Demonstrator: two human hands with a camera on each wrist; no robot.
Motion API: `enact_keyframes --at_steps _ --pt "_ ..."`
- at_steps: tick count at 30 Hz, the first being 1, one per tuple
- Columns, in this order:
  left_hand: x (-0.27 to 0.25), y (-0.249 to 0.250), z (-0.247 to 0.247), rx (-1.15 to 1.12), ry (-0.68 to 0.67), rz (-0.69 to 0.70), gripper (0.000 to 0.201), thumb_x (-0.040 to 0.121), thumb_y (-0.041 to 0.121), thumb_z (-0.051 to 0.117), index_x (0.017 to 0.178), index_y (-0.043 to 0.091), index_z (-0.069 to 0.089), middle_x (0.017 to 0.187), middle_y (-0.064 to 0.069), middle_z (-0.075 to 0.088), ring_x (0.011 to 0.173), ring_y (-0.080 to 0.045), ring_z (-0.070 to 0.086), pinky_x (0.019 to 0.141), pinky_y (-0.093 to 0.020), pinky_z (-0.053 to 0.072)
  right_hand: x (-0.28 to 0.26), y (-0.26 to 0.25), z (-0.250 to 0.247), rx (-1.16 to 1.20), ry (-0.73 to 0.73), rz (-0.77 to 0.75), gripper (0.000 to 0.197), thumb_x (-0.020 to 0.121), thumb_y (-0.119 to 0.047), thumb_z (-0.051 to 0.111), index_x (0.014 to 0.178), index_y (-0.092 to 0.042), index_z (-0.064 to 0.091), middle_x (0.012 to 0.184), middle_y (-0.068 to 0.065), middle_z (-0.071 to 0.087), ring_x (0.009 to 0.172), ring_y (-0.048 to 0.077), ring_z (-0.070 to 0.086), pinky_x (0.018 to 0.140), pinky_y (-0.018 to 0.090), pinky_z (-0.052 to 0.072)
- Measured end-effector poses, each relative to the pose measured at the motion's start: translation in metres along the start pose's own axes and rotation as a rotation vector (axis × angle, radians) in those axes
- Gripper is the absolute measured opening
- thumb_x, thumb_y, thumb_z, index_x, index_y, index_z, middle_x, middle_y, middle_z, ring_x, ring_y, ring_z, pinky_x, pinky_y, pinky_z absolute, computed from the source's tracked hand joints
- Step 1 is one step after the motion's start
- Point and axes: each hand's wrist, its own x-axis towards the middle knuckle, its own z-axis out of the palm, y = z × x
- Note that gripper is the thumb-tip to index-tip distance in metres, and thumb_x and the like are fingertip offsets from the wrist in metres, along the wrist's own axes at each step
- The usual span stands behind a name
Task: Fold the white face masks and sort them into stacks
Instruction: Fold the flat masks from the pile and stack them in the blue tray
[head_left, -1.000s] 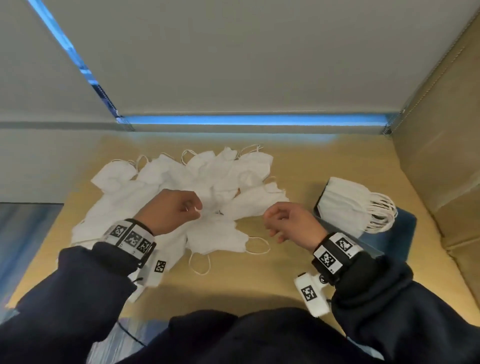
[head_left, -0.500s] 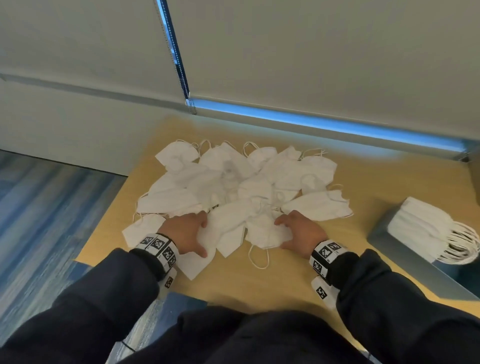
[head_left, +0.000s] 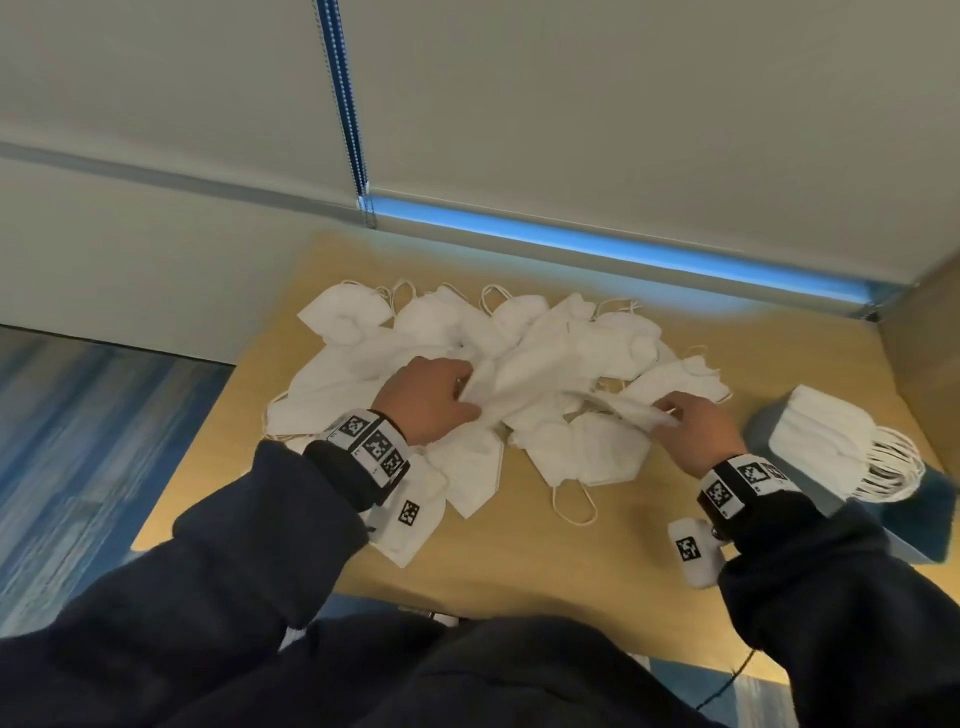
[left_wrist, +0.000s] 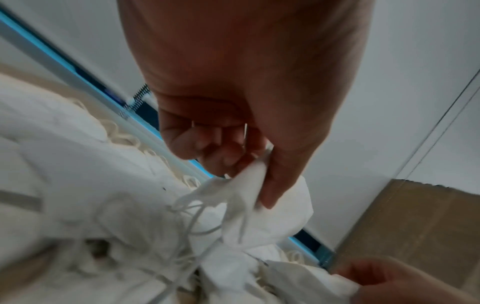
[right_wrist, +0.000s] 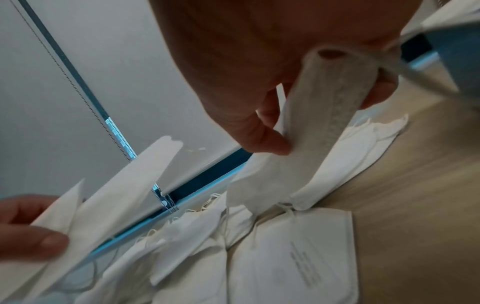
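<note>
- Two hands over loose mask pile (head_left: 467, 364) mid-worktop (head_left: 649, 582), head view: left hand (head_left: 426, 400) and right hand (head_left: 698, 428) each pinch a mask; folded stack (head_left: 826, 441) near right edge.
- Left wrist: thumb and fingers (left_wrist: 223, 152) clamp mask corner (left_wrist: 249, 185).
- Right wrist: thumb and fingers (right_wrist: 259, 131) grip folded mask (right_wrist: 324, 115) above pile.

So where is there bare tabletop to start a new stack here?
Bare table lies along the near edge, between the loose mask pile and the person's body, and in a strip at the back right, between the pile and the wall. The middle is crowded: masks overlap, with the left hand and right hand each holding one. The folded stack fills the right edge.
</note>
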Motion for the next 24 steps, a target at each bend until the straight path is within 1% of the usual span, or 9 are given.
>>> enact_keyframes --at_steps 3,5,8,11,13,17,19,22,24 --pt "0.015 0.028 0.008 -0.171 -0.057 0.059 0.025 0.081 0.039 0.079 0.081 0.022 0.061 0.071 0.007 0.058 0.072 -0.019 0.059 0.064 -0.031 0.043 -0.006 0.003 -0.004 0.046 0.033 0.039 0.030 0.089 -0.021 0.065 0.119 -0.023 0.062 0.109 0.010 0.068 0.088 0.027 0.060 0.074 0.033 0.049" --pt "0.019 0.041 0.019 -0.242 -0.167 0.106 0.033 0.081 0.044 0.081 0.099 0.022 0.064 0.077 0.009 0.061 0.076 -0.015 0.060 0.064 -0.028 0.043 -0.011 0.006 -0.002 -0.042 -0.029 0.082 0.042 0.090 -0.022 0.062 0.131 -0.024 0.052 0.114 0.010 0.063 0.095 0.029 0.061 0.080 0.037 0.053" --pt "0.020 0.041 0.033 -0.291 -0.310 0.101 0.055 0.082 0.054 0.078 0.127 0.032 0.057 0.090 0.005 0.068 0.083 -0.008 0.063 0.074 -0.025 0.047 -0.021 0.014 0.002 -0.253 -0.173 0.138 0.055 0.097 -0.038 0.053 0.145 -0.021 0.033 0.127 0.013 0.062 0.109 0.032 0.062 0.090 0.043 0.053" --pt "0.022 0.012 0.035 -0.159 -0.197 0.041 0.028 0.091 0.039 0.070 0.118 0.032 0.064 0.099 -0.001 0.071 0.091 -0.018 0.067 0.084 -0.033 0.053 -0.032 0.020 0.002 -0.376 -0.177 0.189 0.059 0.095 -0.043 0.052 0.144 -0.021 0.028 0.130 0.012 0.058 0.114 0.035 0.061 0.093 0.048 0.053" --pt "0.022 -0.008 0.037 0.052 -0.203 0.018 0.017 0.094 0.027 0.064 0.111 0.031 0.068 0.108 -0.002 0.070 0.099 -0.022 0.066 0.087 -0.035 0.053 -0.037 0.014 0.001 -0.484 -0.111 0.141 0.061 0.090 -0.031 0.058 0.143 -0.021 0.030 0.137 0.012 0.050 0.124 0.037 0.052 0.099 0.050 0.048" --pt "0.011 -0.028 0.054 0.304 -0.314 0.099 0.043 0.095 0.030 0.064 0.137 0.032 0.055 0.125 0.001 0.062 0.111 -0.021 0.061 0.091 -0.038 0.053 -0.031 -0.019 0.009 -0.407 0.096 -0.206 0.056 0.083 -0.009 0.058 0.136 -0.024 0.049 0.135 0.006 0.052 0.122 0.031 0.050 0.100 0.046 0.044" --pt "0.007 -0.032 0.061 0.346 -0.306 0.148 0.055 0.093 0.034 0.065 0.145 0.034 0.045 0.130 0.002 0.056 0.115 -0.021 0.059 0.089 -0.040 0.053 -0.018 -0.036 0.021 -0.219 0.028 -0.342 0.038 0.090 -0.009 0.053 0.123 -0.025 0.062 0.124 0.004 0.062 0.113 0.028 0.058 0.093 0.041 0.047" --pt "0.009 -0.033 0.063 0.384 -0.310 0.157 0.075 0.088 0.040 0.072 0.152 0.036 0.034 0.134 0.000 0.048 0.122 -0.024 0.053 0.086 -0.038 0.052 0.002 -0.052 0.041 -0.264 -0.211 -0.322 0.034 0.098 -0.014 0.050 0.127 -0.025 0.063 0.128 0.001 0.061 0.118 0.027 0.059 0.098 0.036 0.048" --pt "0.011 -0.032 0.061 0.425 -0.342 0.140 0.088 0.080 0.045 0.079 0.154 0.035 0.032 0.139 -0.002 0.043 0.128 -0.025 0.046 0.087 -0.040 0.051 0.014 -0.052 0.049 -0.286 -0.224 -0.253 0.043 0.095 -0.012 0.052 0.137 -0.025 0.054 0.137 0.003 0.052 0.119 0.028 0.058 0.099 0.038 0.048"
